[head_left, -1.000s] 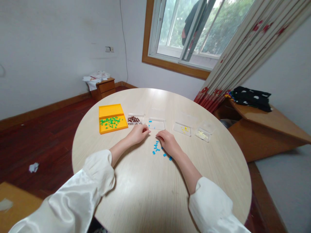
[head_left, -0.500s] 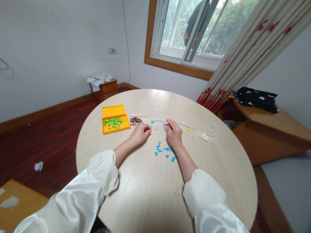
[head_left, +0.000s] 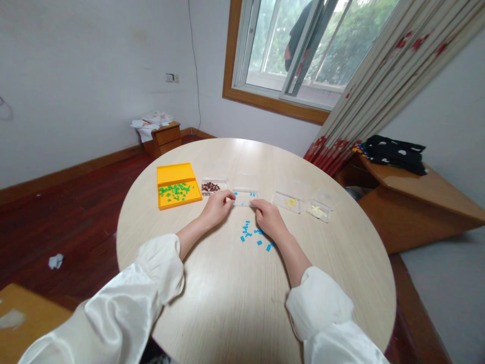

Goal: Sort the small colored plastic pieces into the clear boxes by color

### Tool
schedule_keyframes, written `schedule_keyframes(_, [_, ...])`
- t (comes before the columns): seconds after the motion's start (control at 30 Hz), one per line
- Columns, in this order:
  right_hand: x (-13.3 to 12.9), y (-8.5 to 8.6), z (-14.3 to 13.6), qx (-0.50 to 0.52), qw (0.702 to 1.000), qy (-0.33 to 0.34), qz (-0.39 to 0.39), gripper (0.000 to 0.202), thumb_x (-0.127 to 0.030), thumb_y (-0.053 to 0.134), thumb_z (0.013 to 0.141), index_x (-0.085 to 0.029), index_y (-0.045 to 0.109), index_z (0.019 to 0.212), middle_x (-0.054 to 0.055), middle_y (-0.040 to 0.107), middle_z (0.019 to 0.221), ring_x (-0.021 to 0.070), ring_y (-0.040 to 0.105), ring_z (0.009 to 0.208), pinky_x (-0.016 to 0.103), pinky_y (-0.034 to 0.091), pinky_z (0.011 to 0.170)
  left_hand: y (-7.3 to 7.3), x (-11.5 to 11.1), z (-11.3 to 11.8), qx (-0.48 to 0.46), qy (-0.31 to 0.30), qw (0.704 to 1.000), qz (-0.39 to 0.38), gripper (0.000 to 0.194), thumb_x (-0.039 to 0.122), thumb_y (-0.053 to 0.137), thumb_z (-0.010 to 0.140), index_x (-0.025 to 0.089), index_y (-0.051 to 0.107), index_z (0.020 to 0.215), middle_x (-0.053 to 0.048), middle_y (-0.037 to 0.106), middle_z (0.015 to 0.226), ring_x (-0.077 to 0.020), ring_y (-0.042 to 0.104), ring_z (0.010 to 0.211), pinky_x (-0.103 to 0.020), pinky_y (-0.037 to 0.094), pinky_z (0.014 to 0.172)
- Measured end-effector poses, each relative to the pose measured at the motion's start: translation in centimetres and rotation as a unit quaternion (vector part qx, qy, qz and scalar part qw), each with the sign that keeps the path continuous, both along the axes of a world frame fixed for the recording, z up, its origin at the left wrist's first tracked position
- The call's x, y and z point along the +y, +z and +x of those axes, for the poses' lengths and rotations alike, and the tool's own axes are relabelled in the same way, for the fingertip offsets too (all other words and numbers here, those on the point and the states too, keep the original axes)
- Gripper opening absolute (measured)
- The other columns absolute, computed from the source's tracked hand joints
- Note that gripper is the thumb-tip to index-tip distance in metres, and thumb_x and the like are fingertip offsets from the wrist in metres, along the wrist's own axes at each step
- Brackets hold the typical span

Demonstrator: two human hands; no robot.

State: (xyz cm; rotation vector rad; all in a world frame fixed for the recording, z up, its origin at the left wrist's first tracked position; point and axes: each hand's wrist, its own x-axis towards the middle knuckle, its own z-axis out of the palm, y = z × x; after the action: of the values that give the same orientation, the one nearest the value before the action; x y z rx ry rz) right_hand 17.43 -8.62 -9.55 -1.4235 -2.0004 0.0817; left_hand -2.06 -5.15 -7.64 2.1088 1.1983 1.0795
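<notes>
A clear plastic box [head_left: 247,201] with a few blue pieces inside lies on the table between my two hands. My left hand [head_left: 219,206] is closed at its left edge, thumb and fingers pinched together; a bit of blue shows by the fingertips. On the right front corner of the same box, my right hand [head_left: 268,216] is closed too, fingers bent over the rim. Loose small blue building bricks [head_left: 246,230] lie scattered on the table in front of the box, some partly hidden by my right hand.
Left of the box are an open yellow case [head_left: 175,174] of green pieces and a clear box of dark brown pieces [head_left: 210,187]. To the right stand clear boxes with yellow pieces [head_left: 291,202] and cream pieces [head_left: 319,212]. All rest on a round wooden table [head_left: 235,288].
My right hand has come down from above the clear box to its right front corner. The left hand has barely moved at the left edge. The view has shifted slightly.
</notes>
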Motion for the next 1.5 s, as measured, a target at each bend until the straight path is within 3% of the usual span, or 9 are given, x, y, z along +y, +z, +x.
schedule_keyframes(0.2, [-2.5,0.5,-0.7,-0.020,1.000,0.019,-0.011,0.039,-0.005,0.040,0.077,-0.013,0.066,0.105,0.013,0.066,0.112,0.0210,0.060,0.108,0.039,0.045,0.098,-0.4,-0.1,0.3,0.020,-0.018,0.999,0.022,0.012,0.008,0.056,0.076,0.015,0.065,0.080,-0.002,0.064,0.075,-0.0136,0.054,0.069,-0.027,0.043,0.071])
schedule_keyframes(0.3, [-3.4,1.6,-0.5,-0.001,1.000,0.007,0.021,0.037,-0.008,0.040,0.079,-0.012,0.065,0.106,0.014,0.065,0.114,0.0217,0.058,0.109,0.040,0.045,0.096,-0.6,0.0,0.2,0.029,-0.009,0.999,0.023,0.012,0.009,0.057,0.076,0.014,0.066,0.083,-0.004,0.065,0.079,-0.0151,0.055,0.074,-0.030,0.044,0.075])
schedule_keyframes(0.37, [-3.9,2.6,0.3,0.018,0.999,-0.012,0.026,0.035,-0.008,0.040,0.077,-0.014,0.067,0.099,0.012,0.068,0.104,0.0211,0.061,0.101,0.038,0.047,0.091,-0.7,0.0,0.1,0.027,0.000,0.999,0.032,0.012,0.011,0.059,0.077,0.014,0.066,0.086,-0.005,0.066,0.084,-0.0165,0.056,0.079,-0.032,0.044,0.079])
schedule_keyframes(0.5, [-4.6,4.3,2.6,0.033,0.995,-0.040,-0.080,0.028,-0.006,0.044,0.075,-0.016,0.069,0.083,0.007,0.070,0.085,0.0175,0.063,0.082,0.032,0.049,0.079,-0.3,-0.1,0.1,0.015,-0.011,0.998,0.063,0.012,0.012,0.058,0.078,0.013,0.065,0.087,-0.008,0.064,0.090,-0.0179,0.056,0.088,-0.032,0.044,0.081])
schedule_keyframes(0.67, [-5.1,4.7,4.1,0.017,0.975,-0.020,-0.223,0.022,-0.011,0.055,0.075,-0.014,0.070,0.090,0.008,0.070,0.089,0.0145,0.060,0.073,0.028,0.047,0.071,0.9,-1.4,0.4,0.043,-0.098,0.992,0.068,0.011,0.014,0.053,0.082,0.013,0.064,0.083,-0.006,0.063,0.082,-0.0156,0.056,0.080,-0.031,0.045,0.077])
schedule_keyframes(0.83, [-5.2,4.8,3.3,0.021,0.962,0.063,-0.265,0.027,-0.018,0.067,0.070,-0.016,0.070,0.096,0.006,0.066,0.091,0.0142,0.059,0.076,0.027,0.046,0.069,1.4,-2.9,0.9,0.135,-0.211,0.966,0.066,0.017,0.013,0.048,0.084,0.013,0.065,0.088,-0.007,0.062,0.083,-0.0156,0.056,0.081,-0.029,0.045,0.076])
schedule_keyframes(0.97, [-5.1,4.8,2.4,0.017,0.956,0.067,-0.284,0.017,-0.011,0.064,0.070,-0.015,0.071,0.085,0.005,0.065,0.085,0.0126,0.058,0.073,0.025,0.045,0.067,1.4,-3.4,1.1,0.201,-0.266,0.940,0.072,0.024,0.011,0.044,0.084,0.013,0.064,0.096,-0.009,0.061,0.089,-0.0166,0.057,0.085,-0.028,0.045,0.077])
schedule_keyframes(1.13, [-5.2,5.1,1.6,-0.009,0.958,0.040,-0.283,0.014,-0.007,0.057,0.073,-0.014,0.068,0.076,0.004,0.065,0.076,0.0121,0.057,0.066,0.024,0.044,0.064,1.4,-3.5,1.1,0.228,-0.256,0.937,0.063,0.026,0.013,0.042,0.085,0.012,0.064,0.099,-0.011,0.060,0.096,-0.0182,0.057,0.089,-0.029,0.046,0.081])
schedule_keyframes(1.5, [-5.0,4.8,1.3,-0.048,0.963,0.018,-0.266,0.013,-0.008,0.055,0.075,-0.014,0.067,0.076,0.005,0.067,0.074,0.0138,0.059,0.067,0.024,0.043,0.064,0.9,-3.3,1.1,0.237,-0.244,0.939,0.044,0.026,0.011,0.043,0.084,0.013,0.065,0.098,-0.009,0.060,0.093,-0.0167,0.058,0.084,-0.027,0.046,0.077])
